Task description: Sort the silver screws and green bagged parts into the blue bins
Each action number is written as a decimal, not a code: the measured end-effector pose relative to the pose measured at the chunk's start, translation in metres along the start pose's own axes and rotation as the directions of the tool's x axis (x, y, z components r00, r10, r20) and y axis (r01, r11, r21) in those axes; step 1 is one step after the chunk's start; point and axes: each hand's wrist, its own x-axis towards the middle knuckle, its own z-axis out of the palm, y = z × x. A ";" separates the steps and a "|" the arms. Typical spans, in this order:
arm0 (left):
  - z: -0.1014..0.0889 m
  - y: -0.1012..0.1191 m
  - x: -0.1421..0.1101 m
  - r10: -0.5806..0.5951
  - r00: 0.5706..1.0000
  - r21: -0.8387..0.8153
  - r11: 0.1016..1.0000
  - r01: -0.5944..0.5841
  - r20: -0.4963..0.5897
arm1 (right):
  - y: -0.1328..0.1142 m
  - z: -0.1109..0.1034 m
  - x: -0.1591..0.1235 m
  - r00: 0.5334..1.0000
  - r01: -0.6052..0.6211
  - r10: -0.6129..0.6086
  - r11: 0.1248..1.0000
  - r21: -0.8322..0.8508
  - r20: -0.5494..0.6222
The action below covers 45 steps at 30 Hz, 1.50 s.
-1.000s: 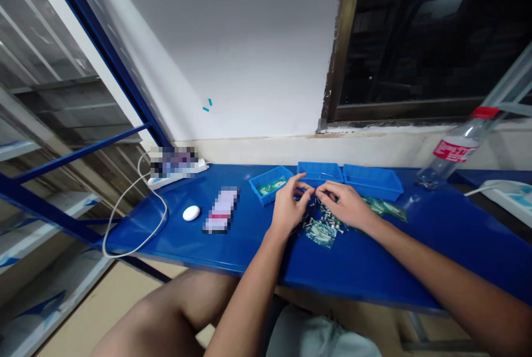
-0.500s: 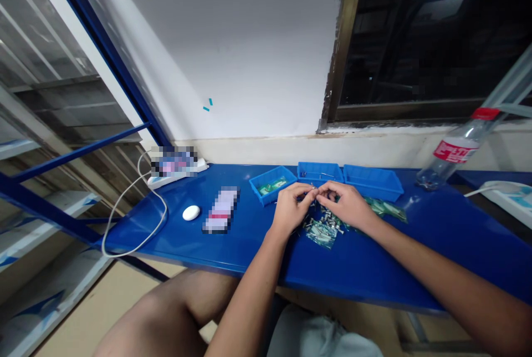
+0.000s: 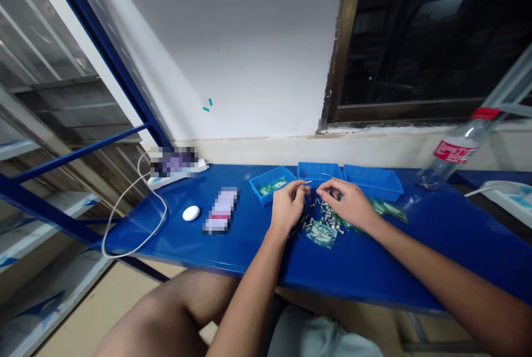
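My left hand [image 3: 287,204] is closed in a pinch on a thin metal screw [image 3: 308,182], whose end sticks out past the fingertips. Just to its right, my right hand [image 3: 347,202] has thumb and fingers drawn together; whatever lies between them is too small to make out. The two hands are slightly apart. Below them lies a loose pile of metal screws [image 3: 328,216], partly hidden by the hands. A small clear-green plastic bag [image 3: 322,234] with metal pieces inside rests at the pile's near side.
Behind the hands stand a left blue bin [image 3: 261,195] with green bags, a middle blue bin [image 3: 320,167] with thin metal pieces, and a right blue bin [image 3: 374,179]. Another green bag [image 3: 388,210], a tilted bottle [image 3: 457,149], a phone [image 3: 221,210] and a white oval object [image 3: 191,213] are around.
My hands have come apart from fingertip contact. The left hand has moved slightly left, with the screw now showing at its fingertips; the right hand has barely moved.
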 end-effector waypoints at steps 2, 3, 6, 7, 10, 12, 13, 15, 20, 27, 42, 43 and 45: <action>0.000 0.000 0.000 -0.002 1.000 0.014 1.000 0.002 -0.007 | 0.000 -0.001 0.000 1.000 -0.002 0.002 1.000 -0.002 0.002; 0.000 0.001 0.000 -0.007 1.000 0.018 1.000 0.007 -0.009 | -0.001 -0.001 0.000 1.000 -0.003 0.003 1.000 -0.001 0.002; 0.000 0.001 0.000 -0.026 1.000 -0.010 1.000 0.026 -0.011 | -0.002 -0.002 0.000 1.000 -0.005 0.005 1.000 0.000 0.005; 0.000 0.001 0.000 -0.029 1.000 -0.021 0.999 0.028 -0.006 | -0.003 -0.002 0.000 1.000 -0.006 0.006 1.000 0.001 0.005; 0.000 0.000 0.001 -0.005 1.000 -0.026 1.000 0.006 0.015 | -0.004 -0.003 0.000 1.000 -0.009 0.009 1.000 0.005 0.001; 0.000 0.000 0.002 0.017 1.000 -0.030 0.999 -0.017 0.019 | -0.004 -0.003 0.000 1.000 -0.007 0.007 1.000 0.007 0.002; 0.001 -0.001 0.002 0.024 1.000 -0.039 0.999 -0.024 0.013 | -0.004 -0.003 0.000 1.000 -0.006 0.006 1.000 0.007 0.002; 0.001 -0.001 0.002 0.017 1.000 -0.061 0.998 -0.017 -0.005 | -0.004 -0.003 0.000 1.000 -0.003 0.003 1.000 0.007 0.001; 0.002 -0.002 0.001 -0.050 0.997 -0.065 0.997 0.046 -0.066 | -0.007 -0.004 0.000 1.000 -0.002 0.002 1.000 0.001 -0.003; -0.001 -0.006 0.003 -0.045 0.996 0.004 0.999 0.046 -0.083 | -0.008 -0.005 0.000 1.000 0.003 -0.003 1.000 -0.003 -0.004; -0.002 0.003 -0.002 0.207 0.967 0.321 0.915 -0.245 0.149 | 0.009 0.002 -0.001 0.985 0.174 -0.173 0.980 -0.093 0.016; -0.002 0.004 -0.002 0.209 0.967 0.315 0.916 -0.247 0.147 | 0.011 0.002 -0.001 0.985 0.170 -0.168 0.980 -0.101 0.026; -0.003 0.006 -0.002 0.213 0.966 0.303 0.920 -0.249 0.148 | 0.013 0.003 0.000 0.985 0.173 -0.168 0.978 -0.117 0.049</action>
